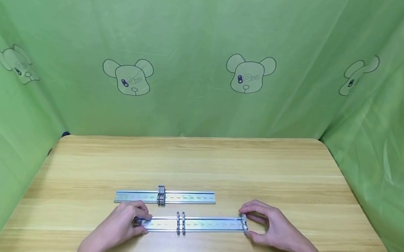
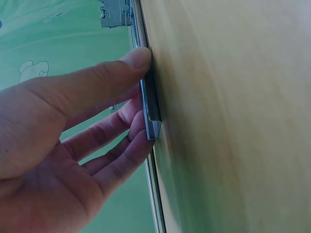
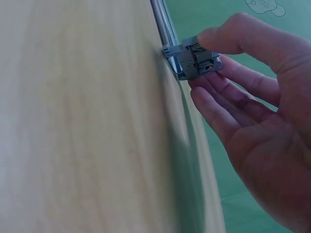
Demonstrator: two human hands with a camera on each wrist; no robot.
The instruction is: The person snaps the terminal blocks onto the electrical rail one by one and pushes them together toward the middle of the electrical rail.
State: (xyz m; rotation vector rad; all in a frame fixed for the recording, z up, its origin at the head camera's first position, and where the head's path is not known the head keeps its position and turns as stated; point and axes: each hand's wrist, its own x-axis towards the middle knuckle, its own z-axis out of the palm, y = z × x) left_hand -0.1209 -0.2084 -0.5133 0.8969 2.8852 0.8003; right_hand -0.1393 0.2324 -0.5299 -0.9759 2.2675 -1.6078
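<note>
My left hand [image 1: 119,220] grips the left end of the nearer slotted metal DIN rail [image 1: 213,224], thumb on the near edge and fingers on the far edge. In the left wrist view that rail end [image 2: 151,104] lies between thumb and fingers. At the rail's right end my right hand [image 1: 277,229] pinches a grey terminal block [image 3: 197,60] between thumb and fingers. The right wrist view has this block seated across the rail's end. Two slim terminal blocks [image 1: 181,223] stand near the rail's middle, a narrow gap between them.
Behind lies a second DIN rail [image 1: 192,198], roughly parallel, with several terminal blocks [image 1: 161,195] grouped near its middle. Both rails rest on a wood-grain table [image 1: 257,171]. Green curtains [image 1: 196,27] with bear-head prints enclose the back and sides.
</note>
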